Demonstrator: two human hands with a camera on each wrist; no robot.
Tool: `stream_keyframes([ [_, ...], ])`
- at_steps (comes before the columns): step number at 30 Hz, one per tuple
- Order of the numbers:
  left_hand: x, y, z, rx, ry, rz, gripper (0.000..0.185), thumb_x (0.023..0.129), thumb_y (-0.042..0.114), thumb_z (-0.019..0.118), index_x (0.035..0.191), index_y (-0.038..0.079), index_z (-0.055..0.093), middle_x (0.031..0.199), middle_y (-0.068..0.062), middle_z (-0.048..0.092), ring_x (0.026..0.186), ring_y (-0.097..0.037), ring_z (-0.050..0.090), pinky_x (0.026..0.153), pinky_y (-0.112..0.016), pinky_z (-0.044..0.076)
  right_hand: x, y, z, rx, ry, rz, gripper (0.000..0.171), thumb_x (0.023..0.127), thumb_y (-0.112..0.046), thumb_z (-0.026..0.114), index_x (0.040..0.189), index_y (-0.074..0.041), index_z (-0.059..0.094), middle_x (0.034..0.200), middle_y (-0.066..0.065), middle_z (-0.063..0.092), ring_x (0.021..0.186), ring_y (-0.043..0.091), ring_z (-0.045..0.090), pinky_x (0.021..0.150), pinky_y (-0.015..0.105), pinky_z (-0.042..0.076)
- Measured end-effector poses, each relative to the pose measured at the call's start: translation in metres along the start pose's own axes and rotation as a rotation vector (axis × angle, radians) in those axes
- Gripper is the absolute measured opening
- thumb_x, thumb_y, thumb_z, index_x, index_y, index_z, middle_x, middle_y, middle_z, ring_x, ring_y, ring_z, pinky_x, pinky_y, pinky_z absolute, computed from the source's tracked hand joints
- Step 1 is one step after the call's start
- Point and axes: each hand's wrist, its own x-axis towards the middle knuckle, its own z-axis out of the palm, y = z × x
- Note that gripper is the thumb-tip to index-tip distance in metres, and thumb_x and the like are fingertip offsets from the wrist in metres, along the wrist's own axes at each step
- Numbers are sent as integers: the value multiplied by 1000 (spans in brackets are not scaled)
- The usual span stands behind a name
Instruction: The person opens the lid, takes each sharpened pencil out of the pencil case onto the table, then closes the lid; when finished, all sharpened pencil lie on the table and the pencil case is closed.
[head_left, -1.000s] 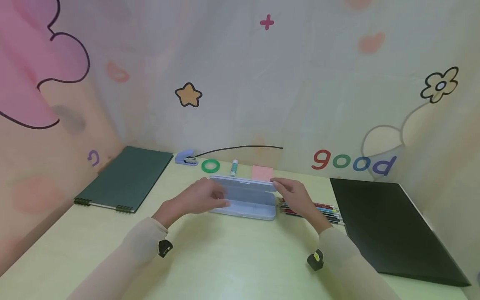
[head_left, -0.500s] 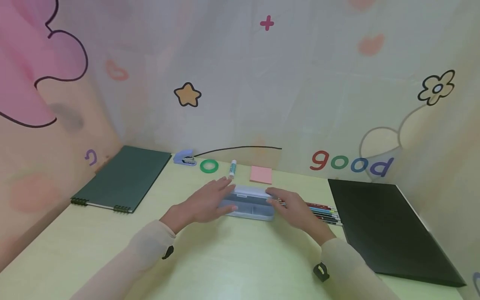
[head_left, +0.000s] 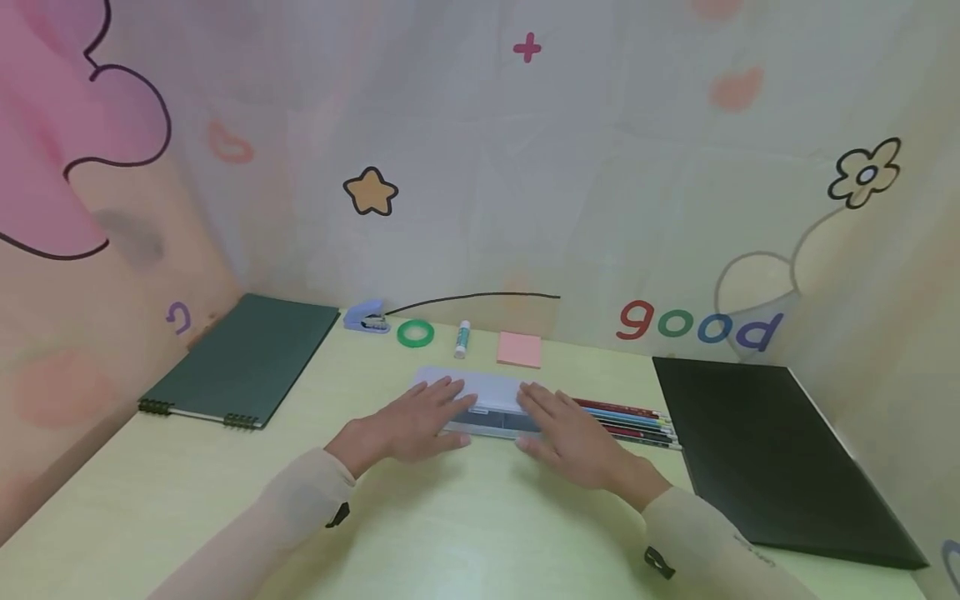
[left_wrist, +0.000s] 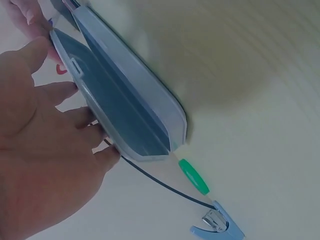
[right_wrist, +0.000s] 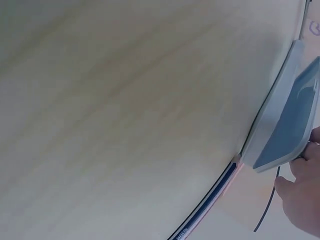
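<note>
A light blue plastic pencil case (head_left: pixel 487 398) lies in the middle of the pale green table (head_left: pixel 450 517). Its lid is lowered almost onto the base. In the left wrist view the case (left_wrist: pixel 125 107) still shows a narrow gap along its length. My left hand (head_left: pixel 431 400) lies flat on the lid's left half with straight fingers (left_wrist: pixel 65 92). My right hand (head_left: pixel 543 410) lies flat on the lid's right end, and its fingers (right_wrist: pixel 302 197) show beside the case (right_wrist: pixel 287 125). Neither hand holds anything.
Several coloured pencils (head_left: pixel 630 417) lie just right of the case, with a black folder (head_left: pixel 765 450) beyond them. A green spiral notebook (head_left: pixel 247 358) lies at the left. Along the back wall are a blue stapler (head_left: pixel 365 317), a green tape ring (head_left: pixel 416 333), a glue stick (head_left: pixel 462 338) and pink sticky notes (head_left: pixel 519 350).
The lid has swung down from upright to almost shut. Both hands went from holding the lid's top edge to lying flat on it.
</note>
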Motion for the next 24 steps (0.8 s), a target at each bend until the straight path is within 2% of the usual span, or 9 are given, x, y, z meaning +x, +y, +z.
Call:
stream_keyframes([
  [12,4,9,12,-34,-39,-58,69,100,51,51,156,16,34,167,-11,20,156,-31,15,123,-55,17,0,-4,11,-65,-71,-53,75,102,-56,41,157,-6,28,166,10,25,154,30,22,123,52,20],
  [24,3,14,14,-2,-47,-83,70,99,51,55,156,16,35,167,-10,20,156,-31,15,123,-54,18,-1,-6,13,-122,-78,-64,77,101,-57,41,157,-5,28,166,12,23,154,30,20,123,52,19],
])
